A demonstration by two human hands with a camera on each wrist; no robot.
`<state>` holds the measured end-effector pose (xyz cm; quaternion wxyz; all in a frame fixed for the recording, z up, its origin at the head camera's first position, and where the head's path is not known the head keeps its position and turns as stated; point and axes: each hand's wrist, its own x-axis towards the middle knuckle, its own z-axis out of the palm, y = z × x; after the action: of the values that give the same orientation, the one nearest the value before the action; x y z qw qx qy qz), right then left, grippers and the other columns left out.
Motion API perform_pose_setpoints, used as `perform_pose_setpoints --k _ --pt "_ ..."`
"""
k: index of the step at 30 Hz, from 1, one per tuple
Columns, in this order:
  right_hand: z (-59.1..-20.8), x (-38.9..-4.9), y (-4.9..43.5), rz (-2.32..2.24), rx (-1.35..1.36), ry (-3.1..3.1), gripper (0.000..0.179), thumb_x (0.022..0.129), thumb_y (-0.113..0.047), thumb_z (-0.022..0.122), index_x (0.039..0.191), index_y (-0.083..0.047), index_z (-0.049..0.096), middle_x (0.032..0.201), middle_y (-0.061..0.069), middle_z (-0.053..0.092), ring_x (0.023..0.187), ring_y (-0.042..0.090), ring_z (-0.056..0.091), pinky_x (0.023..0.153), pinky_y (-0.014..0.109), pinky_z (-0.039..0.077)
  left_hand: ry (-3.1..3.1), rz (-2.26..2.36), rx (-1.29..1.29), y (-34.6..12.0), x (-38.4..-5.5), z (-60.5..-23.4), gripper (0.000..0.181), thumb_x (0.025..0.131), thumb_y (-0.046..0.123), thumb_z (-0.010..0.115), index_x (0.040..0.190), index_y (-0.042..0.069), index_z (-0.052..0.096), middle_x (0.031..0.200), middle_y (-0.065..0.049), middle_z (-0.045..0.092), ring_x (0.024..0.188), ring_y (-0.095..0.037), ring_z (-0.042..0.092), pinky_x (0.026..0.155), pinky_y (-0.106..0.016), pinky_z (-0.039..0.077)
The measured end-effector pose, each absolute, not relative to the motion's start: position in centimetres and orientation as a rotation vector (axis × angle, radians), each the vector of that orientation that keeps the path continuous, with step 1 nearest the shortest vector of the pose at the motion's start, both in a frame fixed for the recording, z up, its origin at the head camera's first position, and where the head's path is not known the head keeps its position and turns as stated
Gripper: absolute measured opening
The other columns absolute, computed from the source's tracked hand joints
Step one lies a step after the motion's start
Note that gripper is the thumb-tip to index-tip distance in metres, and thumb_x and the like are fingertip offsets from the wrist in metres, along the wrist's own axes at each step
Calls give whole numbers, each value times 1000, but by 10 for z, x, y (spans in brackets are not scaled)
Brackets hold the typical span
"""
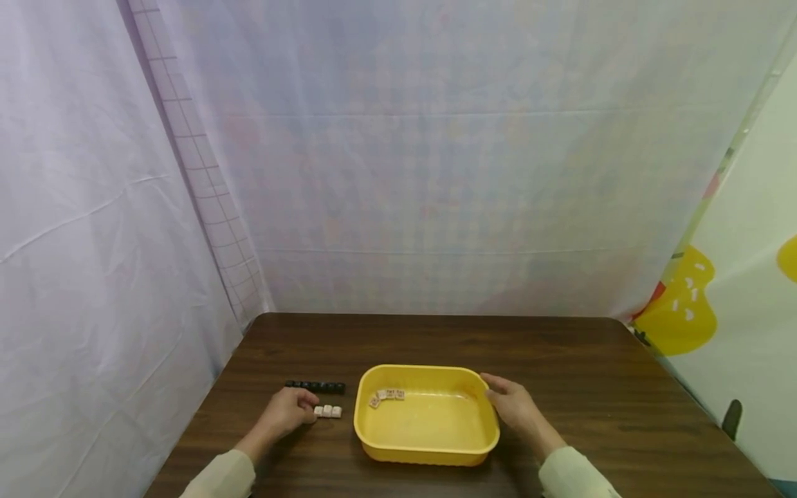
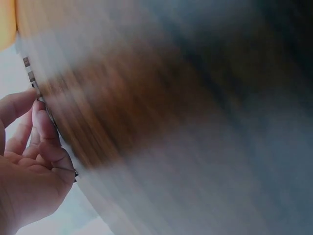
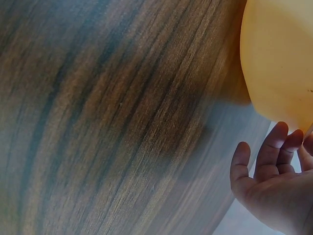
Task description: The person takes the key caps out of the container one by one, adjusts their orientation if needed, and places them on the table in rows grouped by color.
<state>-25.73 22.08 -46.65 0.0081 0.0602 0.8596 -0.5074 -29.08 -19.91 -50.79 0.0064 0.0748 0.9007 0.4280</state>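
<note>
A short row of small white blocks (image 1: pixel 327 411) lies on the table left of the yellow tub (image 1: pixel 429 457). At the row's left end, my left hand (image 1: pixel 288 413) pinches a block between thumb and fingertips, largely hidden by them; the left wrist view shows the same pinch. Just beyond that hand runs a row of small black blocks (image 1: pixel 317 386). My right hand (image 1: pixel 513 407) holds the tub's right rim, and in the right wrist view its fingers (image 3: pixel 270 147) bend beside the tub wall (image 3: pixel 279 58). Several marked white blocks (image 1: pixel 391 394) sit inside the tub, at its far left.
The dark wood-grain table (image 1: pixel 560 346) extends behind and to the right of the tub. White curtains (image 1: pixel 398 173) hang behind the table and along its left side. A sheet with yellow shapes (image 1: pixel 679 304) hangs at the right.
</note>
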Motion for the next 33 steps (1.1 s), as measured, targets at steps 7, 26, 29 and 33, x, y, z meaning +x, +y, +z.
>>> perform_pose_setpoints --k 7,26,29,33 --pt "-466 -258 220 -1578 191 2695 41 100 -4 48 140 6 51 142 32 46 129 48 45 102 55 41 2834 1338 185 -200 -291 -504 30 67 -8 69 96 0 72 74 -1 60 65 -15 52 57 -29 43" --pt "-466 -258 221 -1579 175 2702 41 100 -5 48 139 6 51 142 32 45 128 47 46 102 54 42 2818 1434 445 -121 -297 -453 27 89 14 74 114 6 70 102 -7 67 92 -21 61 76 -39 54" --pt "-467 -259 221 -1581 183 2693 41 100 -5 48 140 5 51 142 31 46 127 45 48 101 52 44 2779 1417 475 -102 -299 -447 29 90 15 73 117 6 69 107 -9 66 95 -22 60 80 -41 53" --pt "-469 -259 222 -1573 179 2695 41 100 -5 48 139 6 51 141 32 46 123 44 52 98 50 46 2776 1354 555 -79 -300 -443 28 90 15 73 117 6 70 108 -9 66 96 -22 59 84 -44 51"
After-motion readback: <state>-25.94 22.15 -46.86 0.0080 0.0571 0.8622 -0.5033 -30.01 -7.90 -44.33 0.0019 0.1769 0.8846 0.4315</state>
